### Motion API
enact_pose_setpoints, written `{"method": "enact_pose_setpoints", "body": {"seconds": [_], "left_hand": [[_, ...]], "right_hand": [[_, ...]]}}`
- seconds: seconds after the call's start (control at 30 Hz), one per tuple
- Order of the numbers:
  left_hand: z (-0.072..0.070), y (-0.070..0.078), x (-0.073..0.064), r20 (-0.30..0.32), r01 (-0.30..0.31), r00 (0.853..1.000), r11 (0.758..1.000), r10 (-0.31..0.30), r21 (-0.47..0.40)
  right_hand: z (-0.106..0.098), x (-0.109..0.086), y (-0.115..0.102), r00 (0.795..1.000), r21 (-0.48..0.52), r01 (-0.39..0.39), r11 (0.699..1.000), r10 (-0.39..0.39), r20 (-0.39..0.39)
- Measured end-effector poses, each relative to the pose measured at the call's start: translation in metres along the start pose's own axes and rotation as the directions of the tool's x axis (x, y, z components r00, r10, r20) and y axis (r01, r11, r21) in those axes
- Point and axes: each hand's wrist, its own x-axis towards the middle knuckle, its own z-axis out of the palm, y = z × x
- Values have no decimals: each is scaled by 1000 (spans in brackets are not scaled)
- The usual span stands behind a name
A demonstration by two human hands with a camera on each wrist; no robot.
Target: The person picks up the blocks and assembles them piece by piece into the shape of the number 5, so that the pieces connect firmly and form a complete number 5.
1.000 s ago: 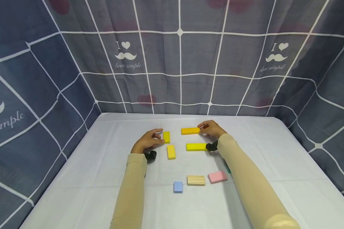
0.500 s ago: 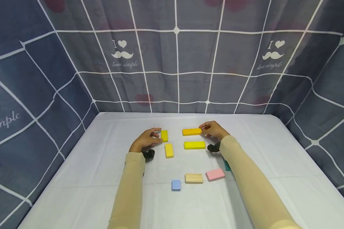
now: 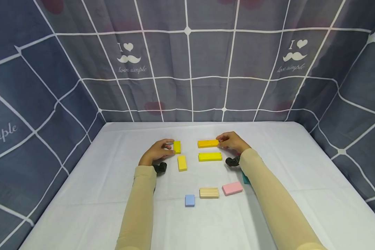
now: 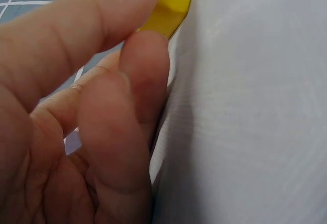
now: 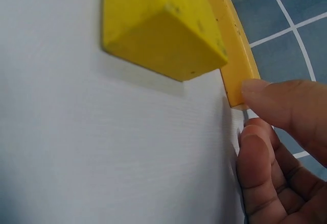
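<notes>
In the head view my left hand (image 3: pixel 156 151) is at the left of a small yellow block (image 3: pixel 177 147), thumb and forefinger at its left side, pinching it. The left wrist view shows the thumb against the yellow block (image 4: pixel 175 2); the forefinger's contact is hidden. My right hand (image 3: pixel 233 142) pinches the right end of a long orange block (image 3: pixel 207 143), which lies flat on the table. Up close in the right wrist view, fingers (image 5: pixel 286 106) touch the orange block's end (image 5: pixel 235 71). A long bright yellow block (image 3: pixel 210 157) lies parallel, nearer the person.
Another small yellow block (image 3: pixel 182 163) lies below the left one. Nearer the person are a blue square block (image 3: pixel 189 200), a ridged tan block (image 3: pixel 209 193) and a pink block (image 3: pixel 232 188). A teal piece (image 3: pixel 245 178) is partly hidden by the right sleeve.
The right hand has drawn the orange block slightly right and toward the person, relative to the other blocks. The left hand and its yellow block stay in place; the head view shifts slightly.
</notes>
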Motion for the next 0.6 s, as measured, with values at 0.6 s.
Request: {"method": "enact_pose_setpoints", "body": {"seconds": [0.6], "left_hand": [[6, 12, 0, -5, -6, 1000, 995, 6, 103]], "right_hand": [[-2, 3, 8, 1000, 40, 19, 999, -20, 20]]}}
